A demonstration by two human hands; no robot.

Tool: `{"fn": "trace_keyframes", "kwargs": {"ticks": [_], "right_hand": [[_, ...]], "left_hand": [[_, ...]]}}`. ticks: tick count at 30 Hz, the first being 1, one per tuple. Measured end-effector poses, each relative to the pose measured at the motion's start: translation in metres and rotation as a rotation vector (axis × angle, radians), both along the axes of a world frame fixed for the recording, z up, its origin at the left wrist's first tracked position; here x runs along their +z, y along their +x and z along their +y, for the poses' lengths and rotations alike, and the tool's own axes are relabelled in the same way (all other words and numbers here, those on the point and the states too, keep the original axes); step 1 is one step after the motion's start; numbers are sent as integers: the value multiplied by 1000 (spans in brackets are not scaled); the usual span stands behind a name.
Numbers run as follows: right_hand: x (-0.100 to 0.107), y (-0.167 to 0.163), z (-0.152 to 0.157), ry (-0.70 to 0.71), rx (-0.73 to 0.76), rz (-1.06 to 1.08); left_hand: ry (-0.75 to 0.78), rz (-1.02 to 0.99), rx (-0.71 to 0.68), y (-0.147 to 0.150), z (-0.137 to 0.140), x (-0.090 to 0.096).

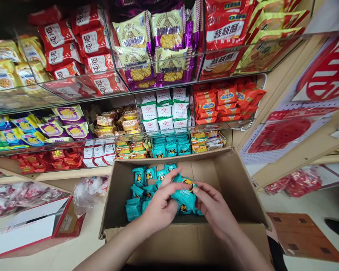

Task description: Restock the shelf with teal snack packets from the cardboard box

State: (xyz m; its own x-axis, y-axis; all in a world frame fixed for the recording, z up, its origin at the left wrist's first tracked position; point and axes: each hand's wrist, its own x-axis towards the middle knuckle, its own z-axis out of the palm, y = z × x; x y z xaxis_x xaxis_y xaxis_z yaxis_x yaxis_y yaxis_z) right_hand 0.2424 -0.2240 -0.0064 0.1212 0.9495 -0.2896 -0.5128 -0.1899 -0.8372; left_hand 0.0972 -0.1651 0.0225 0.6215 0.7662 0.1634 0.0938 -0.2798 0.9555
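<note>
Both hands meet over an open cardboard box (203, 235) in front of me. My left hand (162, 203) has its index finger laid across a teal snack packet (183, 195) with a yellow-and-black emblem, its thumb bent against the packet's left side. From the other side, my right hand (214, 207) pinches the packet's right edge with thumb and fingers. More teal packets (133, 209) stand in rows along the box's left half, and some below my hands are partly hidden. Bare cardboard shows in the right half.
Shelves with clear dividers rise behind the box. The lowest row holds matching teal packets (171, 146) beside yellow packets (132, 148); white-and-green packets (164, 113) sit above. A red-and-white carton (42, 226) is on the floor left, a brown board (305, 237) right.
</note>
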Motion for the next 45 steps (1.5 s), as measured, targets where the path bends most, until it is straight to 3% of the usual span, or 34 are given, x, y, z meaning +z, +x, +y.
{"fn": "trace_keyframes", "kwargs": {"ticks": [4,6,8,9,11,14,16,18,20,22,30,45], "right_hand": [[-3,-5,2,16,-144,-202],[-4,-8,-1,58,-114,-295],[-4,-6,-3,129,-18,-424],[-5,0,-4,173,11,-531],[-7,23,-3,254,-47,-825],[-18,77,3,308,-359,-1296],[-32,111,9,309,-509,-1546],[-47,133,13,320,-570,-1686],[-60,142,14,384,-588,-1758],[-67,141,14,472,-584,-1801],[-67,137,17,547,-576,-1878],[-69,135,20,487,-600,-1936]], "left_hand": [[-466,-249,223,0,-14,-14],[-691,-235,236,1,-21,-20],[-738,-185,219,-1,-21,-22],[-661,-167,226,-3,-17,-20],[-367,-127,294,-10,2,-12],[123,54,397,-20,51,8],[334,300,378,-21,89,17],[430,607,270,-15,122,17],[459,851,131,-5,148,10],[472,974,35,8,169,-2],[504,1160,-112,45,224,-27],[600,1293,-172,73,215,-35]]}}
